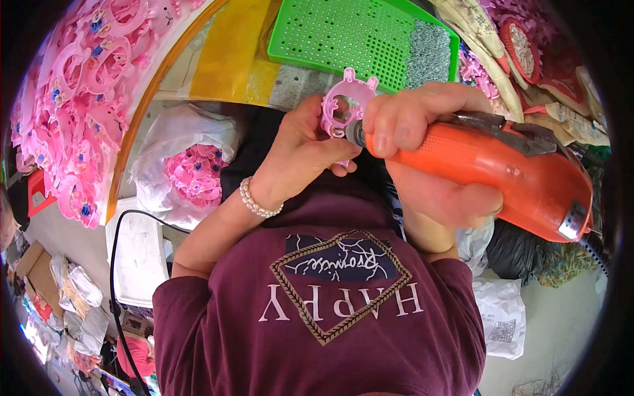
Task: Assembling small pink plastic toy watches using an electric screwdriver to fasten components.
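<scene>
Between its thumb and fingers, my left hand grips a pink plastic ring-shaped part with small knobs along its rim. My right hand is wrapped round an orange electric screwdriver, held nearly level. The tool's tip meets the lower right side of the pink part, beside my left thumb; the exact contact point is hidden there. Just beyond both hands lies a green perforated tray, with a pile of small silvery screws at its right end.
A large heap of pink plastic parts covers the surface on the left. Below it, a white bag holds more pink parts. Sacks and a red basket stand at the far right. A black cable hangs at the left.
</scene>
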The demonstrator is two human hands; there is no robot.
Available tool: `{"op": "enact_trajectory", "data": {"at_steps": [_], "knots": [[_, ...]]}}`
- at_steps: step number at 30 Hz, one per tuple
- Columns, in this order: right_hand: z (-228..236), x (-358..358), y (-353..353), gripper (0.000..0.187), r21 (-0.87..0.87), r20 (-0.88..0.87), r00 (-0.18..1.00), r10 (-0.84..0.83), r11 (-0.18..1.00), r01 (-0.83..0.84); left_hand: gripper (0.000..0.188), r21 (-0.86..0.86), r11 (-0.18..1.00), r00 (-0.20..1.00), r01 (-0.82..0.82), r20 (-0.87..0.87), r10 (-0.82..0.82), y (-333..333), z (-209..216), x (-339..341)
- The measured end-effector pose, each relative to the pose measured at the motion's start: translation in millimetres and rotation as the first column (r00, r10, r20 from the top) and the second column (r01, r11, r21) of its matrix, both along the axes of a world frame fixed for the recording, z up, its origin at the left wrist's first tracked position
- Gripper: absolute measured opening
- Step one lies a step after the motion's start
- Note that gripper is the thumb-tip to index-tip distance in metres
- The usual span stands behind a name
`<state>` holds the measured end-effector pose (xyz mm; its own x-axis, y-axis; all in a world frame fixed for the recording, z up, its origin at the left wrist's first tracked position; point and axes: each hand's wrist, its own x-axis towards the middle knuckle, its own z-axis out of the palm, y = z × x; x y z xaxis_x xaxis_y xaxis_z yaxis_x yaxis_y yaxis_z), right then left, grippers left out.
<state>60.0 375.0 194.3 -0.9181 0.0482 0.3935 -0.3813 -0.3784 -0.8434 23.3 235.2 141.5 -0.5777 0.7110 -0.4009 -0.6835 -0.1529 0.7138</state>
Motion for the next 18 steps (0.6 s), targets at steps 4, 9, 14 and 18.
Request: {"op": "enact_trajectory", "data": {"at_steps": [4, 9, 14, 18], "knots": [[5.4, 10.4, -7.9, 0.079, 0.082, 0.126, 0.983, -0.134, 0.989, 0.124, 0.026, 0.000, 1.000, 1.000, -0.015, -0.006, 0.015, 3.0, -1.3, 1.0], [4.4, 13.6, -15.6, 0.072, 0.144, 0.113, 0.977, -0.182, 0.976, 0.165, 0.026, 0.049, 0.991, 0.992, -0.127, 0.001, 0.127, 3.8, -6.4, 8.7], [-3.6, 11.4, -13.9, 0.069, 0.164, 0.050, 0.982, -0.181, 0.972, 0.171, 0.028, 0.036, 0.994, 0.992, -0.107, -0.070, 0.109, 2.3, -5.5, 8.6], [-10.9, 9.2, -8.4, 0.079, 0.026, -0.008, 0.998, -0.066, 0.997, 0.067, 0.035, 0.029, 0.999, 0.990, -0.040, -0.138, 0.044, -3.2, -10.8, 12.6]]}}
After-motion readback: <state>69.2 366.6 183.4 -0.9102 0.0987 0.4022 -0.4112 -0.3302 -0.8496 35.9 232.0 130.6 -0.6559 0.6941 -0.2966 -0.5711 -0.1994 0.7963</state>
